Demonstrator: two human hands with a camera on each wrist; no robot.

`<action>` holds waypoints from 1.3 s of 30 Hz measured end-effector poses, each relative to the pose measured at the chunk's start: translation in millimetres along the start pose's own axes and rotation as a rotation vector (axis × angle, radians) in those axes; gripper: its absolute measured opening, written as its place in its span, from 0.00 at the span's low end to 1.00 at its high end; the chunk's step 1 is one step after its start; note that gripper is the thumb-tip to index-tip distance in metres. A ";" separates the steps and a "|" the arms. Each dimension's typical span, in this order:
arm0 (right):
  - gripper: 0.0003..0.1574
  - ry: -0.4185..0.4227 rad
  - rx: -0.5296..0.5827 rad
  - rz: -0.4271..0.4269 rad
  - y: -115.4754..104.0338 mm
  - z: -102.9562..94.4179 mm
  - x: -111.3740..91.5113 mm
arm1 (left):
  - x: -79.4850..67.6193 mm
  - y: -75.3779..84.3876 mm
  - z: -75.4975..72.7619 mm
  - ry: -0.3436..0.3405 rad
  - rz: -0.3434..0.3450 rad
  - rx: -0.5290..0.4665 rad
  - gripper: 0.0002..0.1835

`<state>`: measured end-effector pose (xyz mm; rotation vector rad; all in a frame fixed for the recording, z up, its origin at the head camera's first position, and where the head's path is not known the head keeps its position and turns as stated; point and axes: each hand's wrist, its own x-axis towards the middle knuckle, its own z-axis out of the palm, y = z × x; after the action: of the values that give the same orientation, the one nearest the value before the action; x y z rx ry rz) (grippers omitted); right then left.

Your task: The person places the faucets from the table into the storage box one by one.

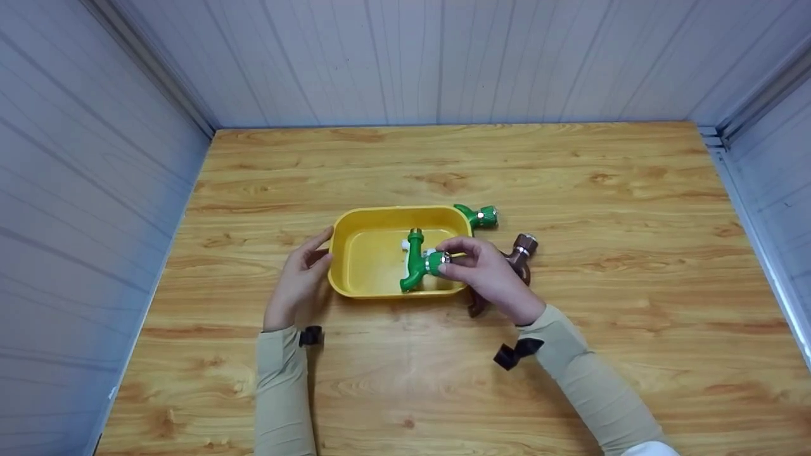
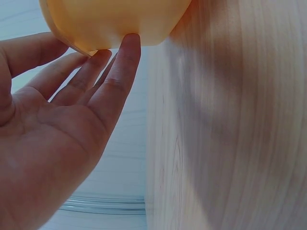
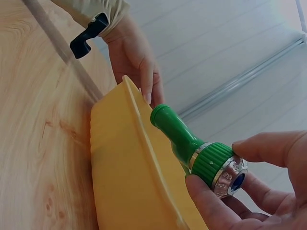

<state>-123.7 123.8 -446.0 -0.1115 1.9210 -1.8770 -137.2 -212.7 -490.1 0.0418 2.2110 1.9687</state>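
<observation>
R hand (image 1: 494, 277) has a pinch grip: thumb & fingertips closed to the width of the knob (image 3: 211, 163) of a green tap (image 1: 415, 259), thumb on one side, fingers opp. Grip's at the knob end only; tap body sticks out past the fingertips, away from the palm. Tap pos.: over R half of the yellow tray (image 1: 370, 259), threaded end twd tray's far side, spout twd its near rim. Can't tell if tap touches tray.

L hand (image 1: 298, 275) at tray's L end: fingers spread & fairly straight, tips against the outer wall, thumb up by the rim; not wrapped round anything.

Smth white, mostly hidden by the held tap, shows inside tray, can't tell what. 2nd green tap (image 1: 486, 216) just outside tray's far R corner, partly hidden by it. Brown tap (image 1: 524, 246) right of tray, partly behind R hand; a brown spout (image 1: 477, 305) shows by tray's near R corner, can't tell if same tap.

Markings: knob has green ribs, then a chrome ring w/ raised marks, too blurry to read, & a blue ctr. in the end. Tray's outer wall is plain yellow where seen. Wood-grain tabletop (image 1: 405, 392) under tray.
</observation>
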 end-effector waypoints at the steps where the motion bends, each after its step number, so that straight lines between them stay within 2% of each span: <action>1: 0.21 -0.005 -0.001 0.003 0.6 0.4 0.8 | -0.2 0.1 0.0 -0.002 0.000 -0.005 0.26; 8: 0.21 -0.012 0.009 0.033 2.9 2.4 4.9 | -1.3 -0.1 -0.9 -0.001 -0.010 0.000 0.26; 13: 0.22 -0.003 0.000 0.043 3.4 3.4 7.7 | -0.3 -1.4 -2.1 -0.008 0.028 0.033 0.26; 17: 0.21 -0.001 -0.020 0.052 3.9 3.3 10.2 | 0.1 -1.0 -1.6 -0.001 0.032 0.060 0.26; 20: 0.20 -0.007 -0.016 0.052 4.5 3.1 12.3 | 0.0 -0.6 -0.6 -0.001 0.016 0.035 0.26; 23: 0.20 -0.010 -0.020 0.052 4.2 3.6 13.6 | 0.2 -1.0 -0.7 -0.012 0.030 0.022 0.26; 29: 0.20 -0.009 -0.050 0.039 4.2 7.4 17.1 | -0.5 -1.7 -1.0 0.003 0.019 0.024 0.26; 32: 0.22 -0.013 -0.057 0.020 5.3 10.6 19.9 | -1.1 -1.6 -0.8 0.002 -0.001 -0.037 0.26; 35: 0.22 -0.019 -0.075 -0.003 5.9 13.7 22.3 | -0.5 -1.0 -0.7 0.000 -0.017 -0.058 0.27; 39: 0.22 -0.019 -0.120 -0.013 6.8 16.9 24.9 | -4.2 10.5 1.3 -0.013 -0.012 -0.003 0.26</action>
<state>-138.1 99.5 -458.5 -0.1792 2.0237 -1.7617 -133.9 -210.7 -479.3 0.0413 2.1953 1.9592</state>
